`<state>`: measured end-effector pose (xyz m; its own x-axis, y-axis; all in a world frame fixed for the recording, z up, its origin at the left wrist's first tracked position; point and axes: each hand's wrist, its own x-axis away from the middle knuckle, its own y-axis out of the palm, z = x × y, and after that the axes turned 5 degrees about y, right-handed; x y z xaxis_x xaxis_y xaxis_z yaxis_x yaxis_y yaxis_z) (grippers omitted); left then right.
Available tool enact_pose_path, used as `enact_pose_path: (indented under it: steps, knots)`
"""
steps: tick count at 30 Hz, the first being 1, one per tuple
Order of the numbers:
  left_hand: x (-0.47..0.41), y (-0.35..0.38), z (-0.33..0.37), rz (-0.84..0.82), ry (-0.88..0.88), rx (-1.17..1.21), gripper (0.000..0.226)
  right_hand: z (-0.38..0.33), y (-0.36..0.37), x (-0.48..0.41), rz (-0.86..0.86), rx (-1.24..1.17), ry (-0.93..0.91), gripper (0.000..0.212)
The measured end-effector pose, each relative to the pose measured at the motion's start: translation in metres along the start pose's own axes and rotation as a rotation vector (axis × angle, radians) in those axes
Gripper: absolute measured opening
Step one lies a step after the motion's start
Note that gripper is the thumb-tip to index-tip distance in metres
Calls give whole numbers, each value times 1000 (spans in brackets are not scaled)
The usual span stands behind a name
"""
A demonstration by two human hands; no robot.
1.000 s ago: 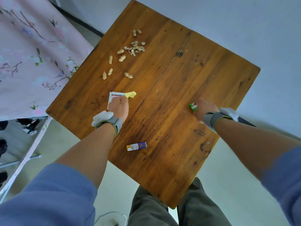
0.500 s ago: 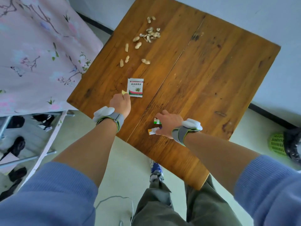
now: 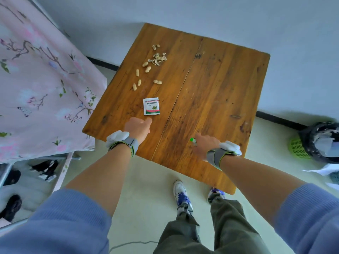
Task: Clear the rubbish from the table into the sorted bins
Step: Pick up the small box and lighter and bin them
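Note:
A white and green sachet [image 3: 151, 106] lies flat on the wooden table [image 3: 216, 85]. Just below it my left hand [image 3: 138, 127] is a closed fist over the table's near-left edge; the yellow scrap seen in it earlier is hidden. My right hand [image 3: 202, 146] is closed over the near edge, with a green-tipped wrapper [image 3: 192, 140] poking out of it. Whole peanuts [image 3: 147, 69] and a heap of broken shells [image 3: 158, 58] lie at the far left of the table.
A black-bagged bin [image 3: 320, 142] beside a green basket [image 3: 298, 148] stands on the floor at the right, with loose paper [image 3: 328, 169] near it. A bed with a pink floral cloth [image 3: 36, 79] borders the table's left. My feet [image 3: 181, 196] stand at the near edge.
My left hand released the sachet, which now lies flat, and kept the yellow scrap. My right hand took the small purple-and-white tube from the near edge. The view pulled back.

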<state>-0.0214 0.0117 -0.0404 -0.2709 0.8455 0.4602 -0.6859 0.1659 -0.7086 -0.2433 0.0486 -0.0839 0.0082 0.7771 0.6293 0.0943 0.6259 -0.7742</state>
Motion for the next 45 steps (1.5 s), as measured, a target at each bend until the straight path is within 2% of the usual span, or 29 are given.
enact_pose_path:
  steps: [3,7,11,14,16,19,23,27,31,35,38,40,43,45]
  knots:
    - [12,-3,46,-4,161,-82,60,31,-31,26,62,-75,65,20]
    - [34,2,110,-45,339,-115,55,79,-62,64,140,-150,145,30]
    - [61,20,163,-113,426,-94,53,125,-74,98,176,-209,220,31]
    - [114,59,223,-124,542,-136,62,194,-74,145,207,-290,297,23]
    - [131,74,246,-126,565,-160,69,216,-74,162,207,-343,319,26]
    - [190,129,290,-143,674,-217,75,290,-59,216,218,-423,402,29]
    - [262,202,336,-178,781,-257,67,381,-31,278,237,-450,501,31]
    - [371,300,385,-306,905,-398,59,496,13,362,250,-492,699,36]
    - [439,367,423,-353,1031,-474,58,570,29,414,303,-555,817,27]
    - [482,431,470,-430,1143,-515,57,635,41,441,343,-628,877,20]
    - [494,480,502,-498,1221,-548,45,680,49,452,364,-618,931,23]
    - [499,515,521,-524,1244,-594,39,716,56,456,341,-619,989,26]
    - [508,566,550,-577,1253,-635,45,777,70,457,341,-648,1079,31]
    - [509,600,568,-653,1234,-655,41,815,75,454,296,-668,1129,36]
